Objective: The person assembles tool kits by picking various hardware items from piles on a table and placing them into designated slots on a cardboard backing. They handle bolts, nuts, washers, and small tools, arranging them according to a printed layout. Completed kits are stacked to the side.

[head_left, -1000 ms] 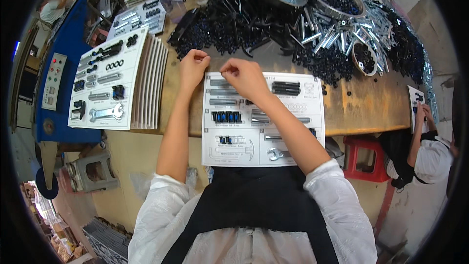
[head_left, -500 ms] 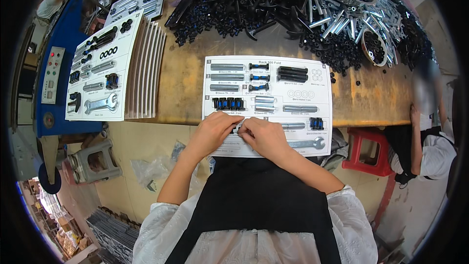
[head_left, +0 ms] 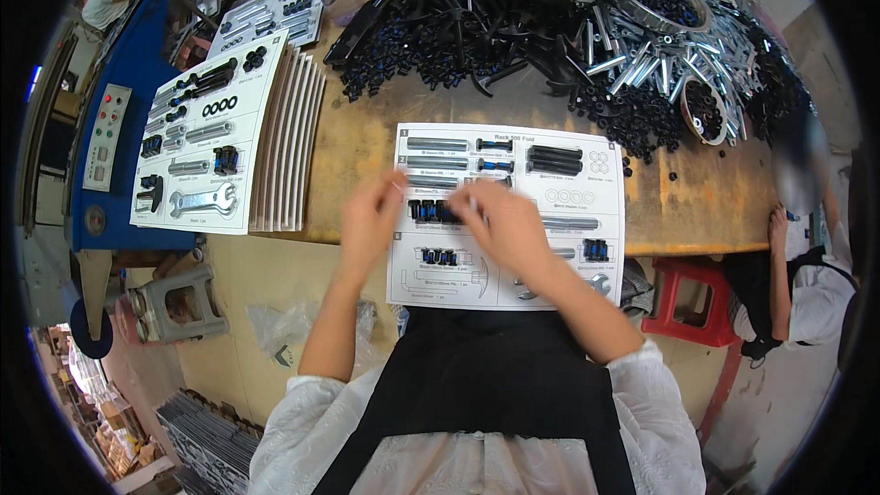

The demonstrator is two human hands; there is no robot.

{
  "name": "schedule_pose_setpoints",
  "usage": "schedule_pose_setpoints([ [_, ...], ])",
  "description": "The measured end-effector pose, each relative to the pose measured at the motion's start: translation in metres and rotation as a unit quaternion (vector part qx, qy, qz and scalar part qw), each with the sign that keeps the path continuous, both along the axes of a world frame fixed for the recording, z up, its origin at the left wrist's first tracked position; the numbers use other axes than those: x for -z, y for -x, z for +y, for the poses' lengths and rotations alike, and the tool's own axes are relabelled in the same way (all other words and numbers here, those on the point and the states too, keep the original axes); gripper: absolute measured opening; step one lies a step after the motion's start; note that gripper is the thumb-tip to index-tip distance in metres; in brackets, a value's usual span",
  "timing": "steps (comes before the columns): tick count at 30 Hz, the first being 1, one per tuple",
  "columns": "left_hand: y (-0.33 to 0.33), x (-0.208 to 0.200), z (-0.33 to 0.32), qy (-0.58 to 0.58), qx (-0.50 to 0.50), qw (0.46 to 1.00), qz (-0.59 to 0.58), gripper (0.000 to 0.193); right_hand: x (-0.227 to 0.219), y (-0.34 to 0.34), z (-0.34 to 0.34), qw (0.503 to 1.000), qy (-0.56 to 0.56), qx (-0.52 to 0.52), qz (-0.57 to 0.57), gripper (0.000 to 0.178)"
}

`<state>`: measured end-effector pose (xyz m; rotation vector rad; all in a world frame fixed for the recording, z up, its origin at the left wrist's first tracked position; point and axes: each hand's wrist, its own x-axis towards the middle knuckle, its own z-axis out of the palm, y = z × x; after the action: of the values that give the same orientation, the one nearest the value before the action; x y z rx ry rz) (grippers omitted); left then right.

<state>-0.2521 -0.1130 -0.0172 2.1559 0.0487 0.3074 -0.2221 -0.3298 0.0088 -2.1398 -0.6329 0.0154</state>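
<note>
A white parts card (head_left: 440, 295) lies in front of me at the table's edge, with metal sleeves (head_left: 437, 144), black bolts (head_left: 554, 160) and a partly covered wrench (head_left: 599, 284) on it. My left hand (head_left: 367, 229) is over the card's left edge, its fingertips smeared by motion. Over the middle of the card is my right hand (head_left: 506, 231), hiding some parts, its fingers also blurred beside a row of black bolts (head_left: 429, 211). Below them, small black-and-blue screws (head_left: 440, 258) sit in a lower section. Whether either hand holds anything cannot be made out.
A stack of filled cards (head_left: 284, 151) leans at the left. Heaps of black bolts (head_left: 403, 46) and silver sleeves (head_left: 646, 60) cover the far side, with metal bowls (head_left: 706, 23) among them. A red stool (head_left: 687, 298) and another person's hand (head_left: 779, 225) are at the right.
Both hands have risen from the card's lower left part and moved forward and apart. The small screws they covered now show. The whole view has shifted slightly.
</note>
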Motion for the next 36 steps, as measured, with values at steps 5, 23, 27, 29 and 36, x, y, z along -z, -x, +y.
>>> schedule_pose_setpoints([
  [5, -0.095, 0.051, 0.069, -0.207, -0.256, 0.942, -0.064, 0.026, 0.029, -0.138, 0.074, 0.967, 0.124, 0.022, -0.221, 0.026],
  [23, -0.147, 0.077, 0.09, -0.178, -0.172, 0.968, -0.028, 0.023, 0.039, -0.154, 0.064, 0.985, -0.167, 0.012, 0.042, 0.017],
  [27, -0.117, 0.057, 0.063, 0.072, -0.026, 0.994, -0.074, 0.02, 0.05, -0.132, 0.032, 0.935, -0.276, 0.012, 0.222, 0.021],
  [29, -0.085, 0.025, 0.04, 0.096, -0.022, 0.995, 0.001, 0.015, 0.046, -0.112, -0.004, 0.925, -0.275, 0.012, 0.264, 0.016],
  [36, 0.016, -0.001, -0.028, -0.085, 0.115, 0.989, -0.032, 0.007, -0.005, 0.009, -0.052, 0.939, -0.12, 0.031, 0.322, 0.011],
])
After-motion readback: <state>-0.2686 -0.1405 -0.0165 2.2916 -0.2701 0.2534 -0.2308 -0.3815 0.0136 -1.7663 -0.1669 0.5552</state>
